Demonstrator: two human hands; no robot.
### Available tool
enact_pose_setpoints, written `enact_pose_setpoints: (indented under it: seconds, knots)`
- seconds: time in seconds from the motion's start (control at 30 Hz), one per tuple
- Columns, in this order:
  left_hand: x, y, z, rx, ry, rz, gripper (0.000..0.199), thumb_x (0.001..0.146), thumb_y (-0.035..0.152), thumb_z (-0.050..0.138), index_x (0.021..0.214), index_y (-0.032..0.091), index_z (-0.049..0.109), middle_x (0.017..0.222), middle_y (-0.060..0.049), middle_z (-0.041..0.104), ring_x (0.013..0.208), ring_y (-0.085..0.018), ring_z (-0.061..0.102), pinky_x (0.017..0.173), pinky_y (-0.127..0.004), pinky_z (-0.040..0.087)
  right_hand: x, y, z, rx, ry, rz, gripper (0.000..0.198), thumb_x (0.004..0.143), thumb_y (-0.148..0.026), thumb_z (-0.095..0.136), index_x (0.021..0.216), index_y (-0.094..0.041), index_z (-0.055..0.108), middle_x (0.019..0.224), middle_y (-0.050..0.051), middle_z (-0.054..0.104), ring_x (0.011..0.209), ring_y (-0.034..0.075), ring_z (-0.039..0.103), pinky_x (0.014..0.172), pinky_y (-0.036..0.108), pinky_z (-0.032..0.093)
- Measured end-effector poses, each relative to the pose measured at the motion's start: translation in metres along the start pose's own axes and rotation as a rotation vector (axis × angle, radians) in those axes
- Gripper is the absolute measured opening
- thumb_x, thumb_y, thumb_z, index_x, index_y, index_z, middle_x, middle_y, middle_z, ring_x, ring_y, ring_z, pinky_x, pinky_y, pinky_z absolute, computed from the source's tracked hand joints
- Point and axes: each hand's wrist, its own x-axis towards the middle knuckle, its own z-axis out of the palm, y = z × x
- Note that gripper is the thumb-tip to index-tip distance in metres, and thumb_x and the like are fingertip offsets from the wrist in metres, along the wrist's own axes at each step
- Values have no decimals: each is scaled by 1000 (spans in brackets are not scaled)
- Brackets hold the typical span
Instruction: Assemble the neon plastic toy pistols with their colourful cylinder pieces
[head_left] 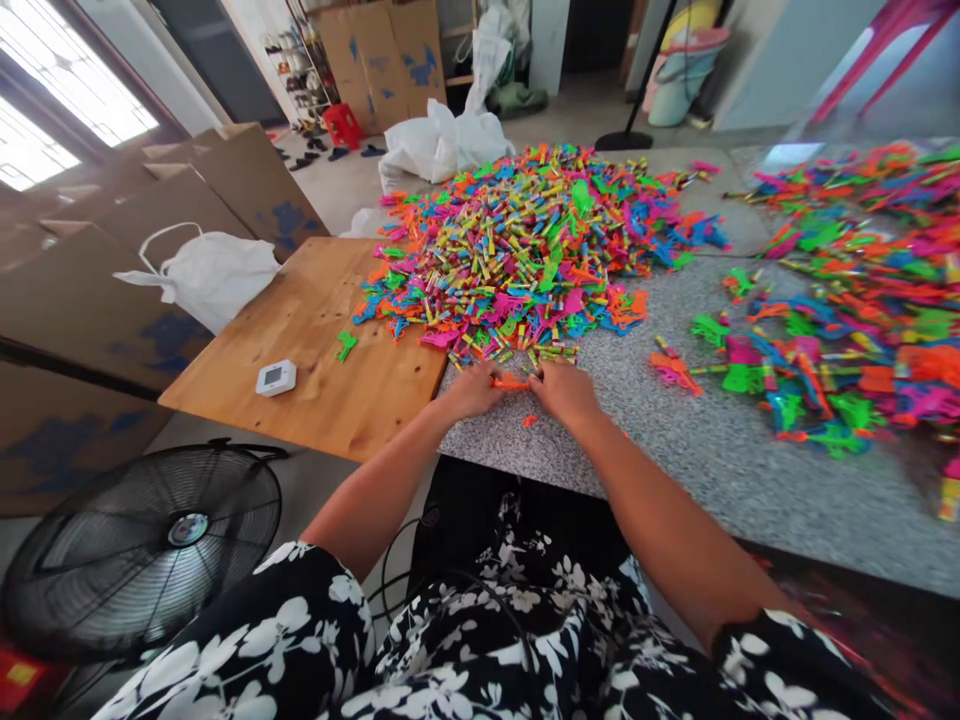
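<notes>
My left hand [472,391] and my right hand [566,390] meet low over the speckled stone tabletop. Between them is an orange plastic toy piece [511,384], with fingers closed on both of its ends. Its exact shape is partly covered by my fingers. A small orange bit [529,421] lies on the stone just below. Right behind my hands rises a big heap of bright plastic toy pieces [517,250], mixed with many small printed tubes. A few yellow-banded tubes [555,353] lie at the heap's front edge, close to my right hand.
A wooden board [315,400] adjoins on the left, bearing a white digital device [276,378] and one green toy piece [346,346]. More toys [840,370] spread over the right side. Cartons [97,300], a white bag [217,275] and a black fan [142,550] stand left.
</notes>
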Motion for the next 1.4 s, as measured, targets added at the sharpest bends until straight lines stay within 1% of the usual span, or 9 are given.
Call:
enact_pose_setpoints:
  seconds: [0.1,0.17,0.3,0.4,0.63,0.77,0.93,1.23,1.4]
  knots:
    - [-5,0,-3,-321,14,-189,16,78,19,81,88,19,67,71,1,63,66,-14,59,67,-27,46,2,-2,5,181,23,44,18,84,-28,76,73,-24,64,83,9,72,86,25,71,74,33,53]
    - [-8,3,-5,-565,17,-267,16,80,21,80,88,17,66,73,0,66,62,-11,60,64,-24,48,-2,-6,10,508,44,116,21,83,-35,76,72,-25,62,70,3,67,70,21,66,62,30,52]
    - [-10,11,-2,-832,82,-280,29,73,21,87,82,18,60,78,0,71,68,-12,68,69,-25,54,-17,-22,16,1211,19,282,30,77,-46,77,89,-25,59,73,-1,72,52,15,60,45,26,49]
    - [-11,17,3,-866,96,-245,35,71,25,90,85,18,59,84,-1,73,78,-15,73,73,-27,55,-26,-32,15,1410,13,306,39,71,-43,82,94,-26,55,76,-3,74,54,13,63,47,23,51]
    - [-17,28,21,-937,133,-119,40,74,32,91,95,18,60,92,-1,75,84,-14,72,89,-34,56,-31,-43,17,1573,41,319,40,72,-43,84,94,-26,56,78,-3,74,54,11,64,46,21,51]
    - [-19,35,31,-1001,131,-60,41,73,32,92,101,17,65,91,1,73,77,-11,68,82,-29,56,-35,-52,20,1697,111,390,36,73,-42,86,91,-25,59,77,-4,73,52,9,61,44,19,50]
    - [-18,41,37,-1092,158,-49,40,71,31,93,99,17,67,92,0,74,81,-13,70,79,-27,54,-38,-62,15,1873,135,459,32,76,-39,87,94,-21,68,74,-4,72,50,6,57,43,16,46]
    - [-20,43,38,-1133,132,-14,40,70,32,94,96,18,68,88,0,74,76,-11,68,74,-25,53,-43,-66,10,1833,126,417,29,80,-43,84,92,-20,71,75,-2,72,52,7,56,43,18,44]
    - [-21,44,38,-1107,175,36,43,69,35,95,96,18,67,90,0,74,76,-11,68,78,-26,53,-45,-69,12,1676,180,383,34,77,-49,84,84,-20,67,69,-3,67,47,8,53,42,21,41]
